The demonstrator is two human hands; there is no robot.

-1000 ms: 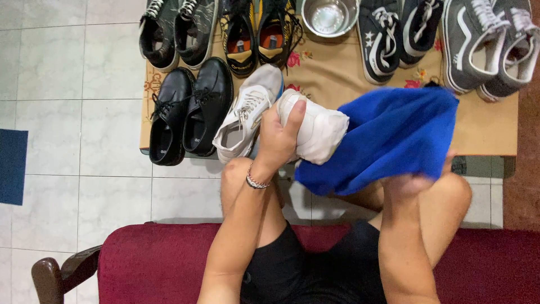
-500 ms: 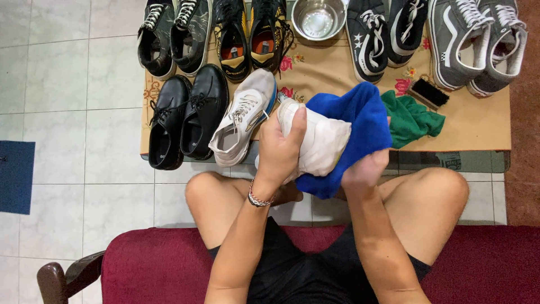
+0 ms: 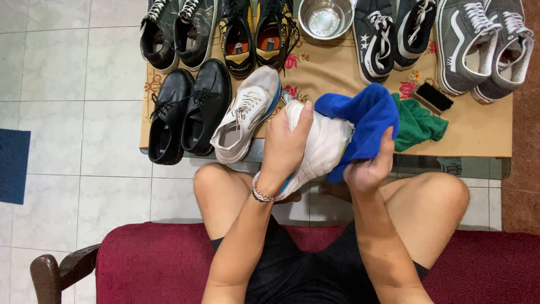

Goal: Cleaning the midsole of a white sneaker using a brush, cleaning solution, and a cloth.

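While the person sits on a dark red seat (image 3: 157, 259), the white sneaker (image 3: 323, 147) is held above the knees, just off the near edge of the surface (image 3: 484, 132). The left hand (image 3: 284, 149) is wrapped around the sneaker from its nine o'clock side. The right hand (image 3: 368, 169) grips a bunched blue cloth (image 3: 363, 121), pressed against the shoe at three o'clock. Its mate, another white sneaker (image 3: 247, 115), lies at ten o'clock beside black leather shoes (image 3: 188, 115). A green cloth (image 3: 419, 124) and a brush (image 3: 432, 97) sit at two o'clock, a steel bowl (image 3: 326, 17) at twelve.
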